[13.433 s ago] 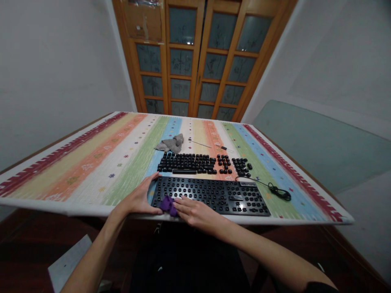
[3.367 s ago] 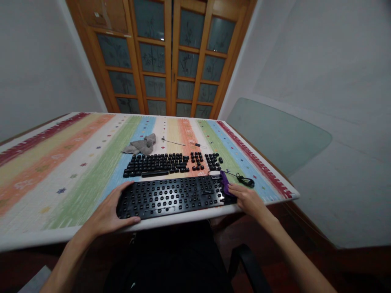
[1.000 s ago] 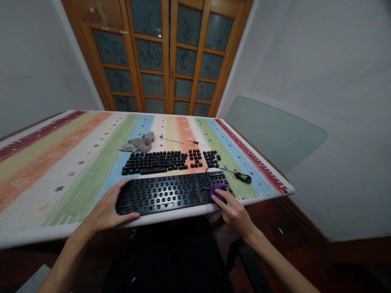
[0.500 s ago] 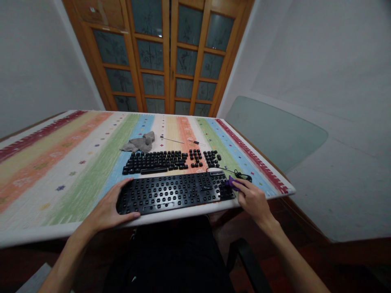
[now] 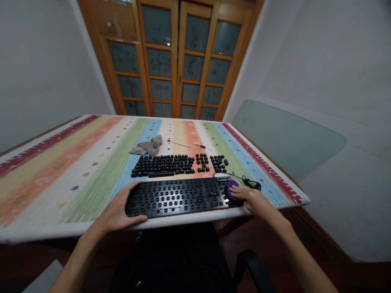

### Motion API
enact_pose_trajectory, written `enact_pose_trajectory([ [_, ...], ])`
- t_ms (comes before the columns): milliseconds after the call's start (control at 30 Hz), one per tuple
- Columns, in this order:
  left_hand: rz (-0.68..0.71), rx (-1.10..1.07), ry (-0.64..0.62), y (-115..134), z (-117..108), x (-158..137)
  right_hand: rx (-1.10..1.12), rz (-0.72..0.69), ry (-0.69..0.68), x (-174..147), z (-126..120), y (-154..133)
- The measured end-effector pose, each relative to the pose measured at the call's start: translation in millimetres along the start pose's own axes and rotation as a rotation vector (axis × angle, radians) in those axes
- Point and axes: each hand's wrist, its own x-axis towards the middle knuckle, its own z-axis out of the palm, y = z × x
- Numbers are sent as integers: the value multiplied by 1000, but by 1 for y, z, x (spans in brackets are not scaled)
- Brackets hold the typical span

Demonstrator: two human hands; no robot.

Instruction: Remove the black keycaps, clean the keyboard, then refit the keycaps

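A black keyboard [image 5: 174,196] with its keycaps off lies along the near edge of the table. My left hand [image 5: 119,207] grips its left end, thumb along the front side and fingers at the back corner. Over the number-pad end, my right hand [image 5: 251,197] holds a purple rounded object [image 5: 233,190], fingers pressing on its top. A dark rim shows at that object's left side; its underside is hidden, and I cannot tell its exact kind. Behind the keyboard, the loose black keycaps [image 5: 163,164] are laid out in key order, a long space bar [image 5: 161,173] among them.
A grey cloth [image 5: 148,146] lies behind the keycaps. Farther right are a thin rod [image 5: 179,143] and a small black piece [image 5: 203,147]. The coiled cable [image 5: 252,184] rests beside my right hand. A chair armrest [image 5: 253,268] stands below the striped tablecloth [image 5: 91,191].
My right hand has tipped the purple object down flat onto the keyboard's right end, its broad top now showing. The left hand keeps its grip. The whole view has shifted slightly.
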Motion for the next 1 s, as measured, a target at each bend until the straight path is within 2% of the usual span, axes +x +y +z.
enact_pose_trajectory([
  [100, -5, -6, 0, 0, 0, 0, -9, 40, -80, 6, -11, 5],
  [200, -9, -18, -1, 2, -1, -1, -136, 178, -102, 7, -23, 16],
  [267, -14, -22, -5, 3, -1, -1, -234, 288, -58, 8, -32, 22],
  [367, -23, -28, -17, 5, -3, -1, -233, 309, 55, 19, -45, 18],
  [500, -29, -15, -28, 14, -10, 6, -62, 234, 262, 57, -49, -12],
  [600, -56, -23, 2, 30, -19, 20, 183, 146, 369, 95, -42, -47],
  [767, -15, -169, 56, 65, -24, 57, 684, 102, 366, 160, -13, -106],
  [900, 60, -292, 132, 80, -15, 91, 812, 25, 376, 202, 7, -138],
  [1000, 126, -245, 197, 72, -15, 118, 875, -11, 338, 221, 15, -147],
])
